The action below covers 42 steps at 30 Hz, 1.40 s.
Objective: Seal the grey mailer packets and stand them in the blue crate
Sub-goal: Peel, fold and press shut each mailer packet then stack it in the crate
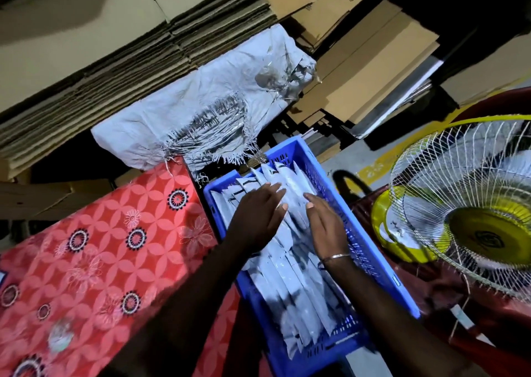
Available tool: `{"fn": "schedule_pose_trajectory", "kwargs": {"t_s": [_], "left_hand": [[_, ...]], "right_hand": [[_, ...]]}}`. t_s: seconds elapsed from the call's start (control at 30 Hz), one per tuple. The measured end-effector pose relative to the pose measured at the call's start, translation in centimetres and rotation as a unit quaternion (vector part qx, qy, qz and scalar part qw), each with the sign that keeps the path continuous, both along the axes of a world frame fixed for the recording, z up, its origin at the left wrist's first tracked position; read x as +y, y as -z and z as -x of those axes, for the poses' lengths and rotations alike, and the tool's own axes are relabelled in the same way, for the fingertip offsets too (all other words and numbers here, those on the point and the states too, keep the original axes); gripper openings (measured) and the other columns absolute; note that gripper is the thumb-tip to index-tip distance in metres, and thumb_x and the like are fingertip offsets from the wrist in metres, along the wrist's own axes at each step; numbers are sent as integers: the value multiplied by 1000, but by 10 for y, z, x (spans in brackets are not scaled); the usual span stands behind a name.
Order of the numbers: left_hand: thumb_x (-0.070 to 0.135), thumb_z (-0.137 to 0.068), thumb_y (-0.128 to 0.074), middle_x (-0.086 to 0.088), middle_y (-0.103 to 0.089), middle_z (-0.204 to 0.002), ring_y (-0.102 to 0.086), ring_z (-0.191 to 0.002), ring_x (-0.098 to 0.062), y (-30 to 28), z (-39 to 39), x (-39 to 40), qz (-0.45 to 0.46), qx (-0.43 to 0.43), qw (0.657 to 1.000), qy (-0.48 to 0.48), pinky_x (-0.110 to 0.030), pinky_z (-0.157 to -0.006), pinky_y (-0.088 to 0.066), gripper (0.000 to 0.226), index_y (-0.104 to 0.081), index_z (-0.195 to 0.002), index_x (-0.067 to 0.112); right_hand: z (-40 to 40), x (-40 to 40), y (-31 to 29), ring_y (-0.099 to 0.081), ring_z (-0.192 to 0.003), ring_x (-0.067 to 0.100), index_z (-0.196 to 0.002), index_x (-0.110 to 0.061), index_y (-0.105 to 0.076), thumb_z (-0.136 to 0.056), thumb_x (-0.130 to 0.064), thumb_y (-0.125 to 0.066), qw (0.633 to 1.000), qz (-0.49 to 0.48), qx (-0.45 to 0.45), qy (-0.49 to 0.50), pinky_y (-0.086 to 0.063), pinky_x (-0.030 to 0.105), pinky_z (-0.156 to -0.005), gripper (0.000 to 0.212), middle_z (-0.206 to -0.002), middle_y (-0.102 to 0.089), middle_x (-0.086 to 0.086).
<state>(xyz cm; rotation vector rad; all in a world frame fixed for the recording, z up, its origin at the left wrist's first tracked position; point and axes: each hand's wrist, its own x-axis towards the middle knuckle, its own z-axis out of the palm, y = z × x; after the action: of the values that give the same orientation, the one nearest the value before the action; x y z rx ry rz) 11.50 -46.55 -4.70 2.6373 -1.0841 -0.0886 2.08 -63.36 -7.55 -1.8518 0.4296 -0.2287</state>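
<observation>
Two hands reach into a blue crate [370, 257]. The crate is full of grey packets [290, 284]. The packets stand on their edges, packed close in rows from the near end of the crate to the far end.

The left hand [258, 215] lies on top of the packets near the far end. Its fingers are straight and a little spread, and they press flat on the packets. It does not pinch anything.

The right hand [326, 221] is just beside it, to the right. Its fingers are straight too and close together, and they touch the tops of the packets. The thumbs of both hands point at each other with a small gap between them. A thin bangle [336, 257] sits on the right wrist.

The crate stands between a red cloth [94, 250] with flowers and rings on the left and a fan [471, 207] on the right. The fan has a white wire cage and a yellow middle, and it lies tilted on something dark red.

Behind the crate is a white sack [184, 109] with torn, frayed threads. Behind the sack are flat stacks of cardboard [115, 69], and more brown cardboard sheets lie at the upper right.
</observation>
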Motion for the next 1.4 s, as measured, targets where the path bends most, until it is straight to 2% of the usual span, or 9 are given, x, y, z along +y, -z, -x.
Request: {"fn": "schedule_pose_trajectory", "kwargs": {"t_s": [0.17,0.3,0.43,0.6,0.73,0.87,1.13,1.3,1.4], "left_hand": [[54,-108,-26,-8,-63,-141,-55,-135,-28,-23,57,73,53,44,993,-100,-38,-110,-41,65,-65,-136,11],[54,-108,-27,-11,-65,-138,-58,-130,-29,-38,106,145,48,88,985,-142,-46,-107,-47,64,-64,-137,11],[46,-104,-40,-11,-68,-133,-62,-123,-29,-60,148,216,53,51,980,-186,-43,-103,-50,53,-67,-133,10],[52,-108,-32,-8,-67,-136,-60,-130,-26,-69,194,317,87,9,963,-253,-44,-111,-45,59,-67,-134,12],[53,-108,-32,-10,-67,-136,-61,-129,-29,-70,228,396,93,6,950,-299,-47,-106,-50,60,-67,-133,11],[54,-107,-35,-9,-68,-134,-62,-128,-26,-58,253,462,103,28,934,-342,-50,-103,-51,59,-67,-133,13],[53,-104,-41,-7,-68,-135,-60,-129,-22,-77,306,511,139,14,893,-427,-42,-108,-49,55,-69,-131,13],[42,-101,-45,-9,-66,-136,-61,-128,-24,-75,326,531,146,11,871,-469,-41,-107,-50,51,-66,-134,10],[40,-103,-45,-7,-65,-138,-60,-130,-22,-68,334,545,151,21,855,-496,-42,-108,-49,47,-65,-136,12]], "right_hand": [[17,38,-40,-60,-121,11,-125,-13,-68,-104,-39,-41,998,-10,-44,-44,-44,30,-107,42,-124,-68,-1],[33,93,-65,-62,-118,12,-122,-12,-69,-102,-37,-44,994,-27,-42,-98,-46,37,-106,41,-121,-69,0],[51,162,-85,-61,-117,9,-125,-14,-67,-102,-39,-46,984,-23,-48,-169,-46,30,-103,41,-120,-67,-2],[73,254,-102,-61,-108,2,-129,-22,-65,-98,-41,-51,967,14,-24,-254,-44,16,-94,39,-121,-65,-6],[92,333,-105,-63,-101,2,-129,-25,-63,-90,-53,-52,946,16,-7,-325,-49,19,-86,49,-119,-64,-5],[109,399,-108,-64,-104,5,-132,-19,-62,-91,-35,-59,932,10,14,-362,-52,22,-89,44,-123,-63,-3],[111,470,-121,-65,-103,16,-133,-14,-63,-97,-18,-66,892,37,16,-450,-45,7,-83,37,-124,-64,-1],[105,508,-119,-67,-104,15,-125,-16,-69,-99,-19,-63,877,18,23,-479,-51,29,-93,27,-117,-72,0],[109,534,-114,-69,-98,18,-124,-18,-69,-89,-27,-64,867,11,57,-495,-51,31,-90,36,-105,-74,1]]}}
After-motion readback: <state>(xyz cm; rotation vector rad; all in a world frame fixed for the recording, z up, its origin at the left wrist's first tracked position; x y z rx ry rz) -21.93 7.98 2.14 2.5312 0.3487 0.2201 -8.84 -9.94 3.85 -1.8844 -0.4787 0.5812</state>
